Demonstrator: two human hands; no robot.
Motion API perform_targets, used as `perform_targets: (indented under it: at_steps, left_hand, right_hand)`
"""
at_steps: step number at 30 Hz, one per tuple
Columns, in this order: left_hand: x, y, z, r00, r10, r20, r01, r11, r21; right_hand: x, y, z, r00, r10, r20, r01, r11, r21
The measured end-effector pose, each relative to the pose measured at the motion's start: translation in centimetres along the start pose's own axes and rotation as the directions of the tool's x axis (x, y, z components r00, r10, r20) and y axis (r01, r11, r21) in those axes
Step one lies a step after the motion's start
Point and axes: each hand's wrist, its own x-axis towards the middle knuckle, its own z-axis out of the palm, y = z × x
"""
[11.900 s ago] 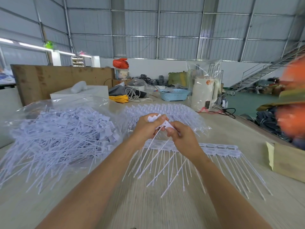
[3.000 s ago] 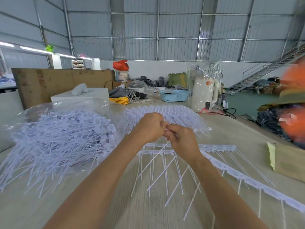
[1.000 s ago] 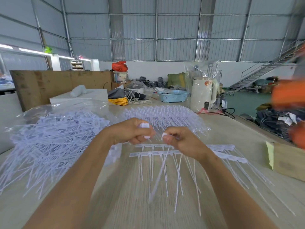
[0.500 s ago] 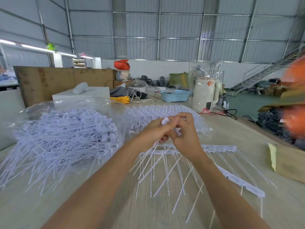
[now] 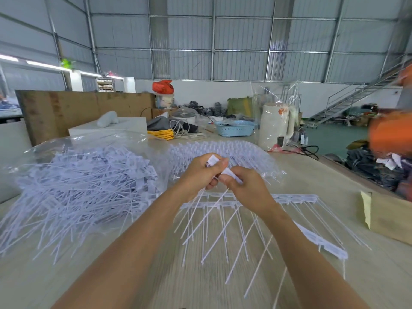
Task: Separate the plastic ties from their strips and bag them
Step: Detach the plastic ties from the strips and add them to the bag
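Ties (image 5: pixel 209 221) hang bunched from both hands above the counter (image 5: pixel 133 253), just right of the open bag (image 5: pixel 84 181). The left hand (image 5: pixel 200 175) clamps a bundle of heads; the right hand (image 5: pixel 243 188) pinches one head beside it. A careless twist could spill the bundle, or tangle loose tails with the strip (image 5: pixel 321 241).

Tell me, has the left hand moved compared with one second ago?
Yes. The left hand has come in toward the right hand, and its grip on the ties is now higher against the strip on the table.
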Motion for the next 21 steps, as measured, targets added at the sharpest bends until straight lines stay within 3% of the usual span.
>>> perform_targets:
  at_steps: [4,9,11,13,15,18,21]
  left_hand:
    - [0.0,0.0,-0.1,0.997,-0.035,0.065,0.035,0.999,-0.010]
    - [-0.1,0.5,-0.1,0.999,-0.040,0.035,0.031,0.976,0.217]
    - [-0.3,0.9,-0.2,0.999,0.021,0.047,-0.041,0.885,0.463]
    - [-0.7,1.7,-0.1,0.992,0.048,0.117,-0.116,0.720,0.684]
    - [-1.5,3.1,0.6,0.980,0.050,0.191,-0.174,0.677,0.715]
    - [-3.6,7.0,1.9,0.938,0.248,0.244,-0.346,0.734,0.584]
    - [-5.2,10.8,0.3,0.855,0.503,0.128,-0.480,0.673,0.563]
  right_hand:
    - [-0.2,0.0,0.2,0.997,-0.065,0.053,0.067,0.997,-0.038]
    - [-0.4,0.2,-0.1,0.985,-0.148,0.084,0.164,0.958,-0.233]
    - [-0.4,0.7,-0.6,0.978,-0.165,0.129,0.204,0.889,-0.411]
    - [-0.6,1.3,-1.0,0.970,-0.170,0.176,0.239,0.811,-0.534]
    - [-0.8,1.7,-1.1,0.975,-0.152,0.159,0.213,0.836,-0.506]
    - [-0.7,1.8,-1.1,0.986,-0.127,0.105,0.160,0.892,-0.423]
    - [-0.6,1.9,-1.0,0.989,-0.113,0.098,0.143,0.905,-0.400]
